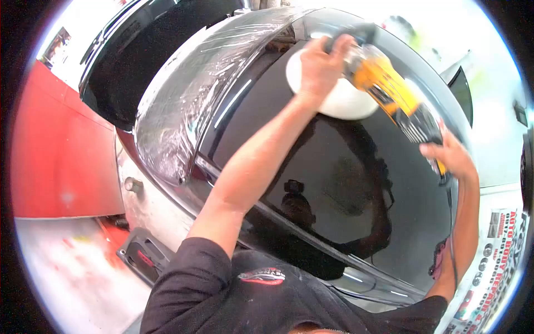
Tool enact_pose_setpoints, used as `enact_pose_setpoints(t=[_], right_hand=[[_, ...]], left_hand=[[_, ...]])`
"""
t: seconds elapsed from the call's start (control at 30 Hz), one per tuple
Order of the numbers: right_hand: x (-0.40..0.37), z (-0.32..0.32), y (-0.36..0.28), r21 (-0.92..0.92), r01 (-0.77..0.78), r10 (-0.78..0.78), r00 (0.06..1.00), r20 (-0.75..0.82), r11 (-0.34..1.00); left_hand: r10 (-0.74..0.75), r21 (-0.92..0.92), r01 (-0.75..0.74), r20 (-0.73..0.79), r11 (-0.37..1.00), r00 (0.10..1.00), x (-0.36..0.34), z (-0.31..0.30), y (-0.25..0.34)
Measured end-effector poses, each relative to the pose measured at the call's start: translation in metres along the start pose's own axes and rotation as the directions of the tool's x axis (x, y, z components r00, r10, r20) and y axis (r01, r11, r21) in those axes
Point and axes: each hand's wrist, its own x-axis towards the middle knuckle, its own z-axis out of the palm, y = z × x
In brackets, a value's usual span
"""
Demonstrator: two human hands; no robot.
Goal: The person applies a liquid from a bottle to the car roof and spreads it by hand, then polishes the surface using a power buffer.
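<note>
A yellow and black polisher (389, 89) lies across the upper right of the head view, slightly blurred. Its round white pad (353, 104) rests on the glossy black car roof (345, 172). My left hand (321, 69) is closed around the black front handle, above the pad. At the rear end of the tool, my right hand (453, 156) wraps round the grip. From there a dark power cord (451, 222) hangs along my right forearm. My reflection shows in the shiny paint.
Clear plastic film (189, 83) covers the windshield area at the left. Beyond it stands a raised black panel (147, 61). A red panel (67, 150) fills the far left, with a dark plastic case (146, 257) below it. A printed banner (495, 261) hangs at the right.
</note>
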Motion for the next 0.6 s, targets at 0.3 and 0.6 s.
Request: enact_pose_setpoints(t=[0.3, 0.6], right_hand=[[-0.214, -0.049, 0.154, 0.207, -0.236, 0.293, 0.904, -0.311, 0.949], [-0.214, -0.083, 0.132, 0.122, -0.325, 0.347, 0.863, -0.367, 0.938]], left_hand=[[-0.166, -0.089, 0.237, 0.484, 0.967, 0.859, -0.144, 0.133, 0.092], [-0.197, -0.194, 0.310, 0.449, 0.931, 0.872, -0.135, 0.167, 0.062]])
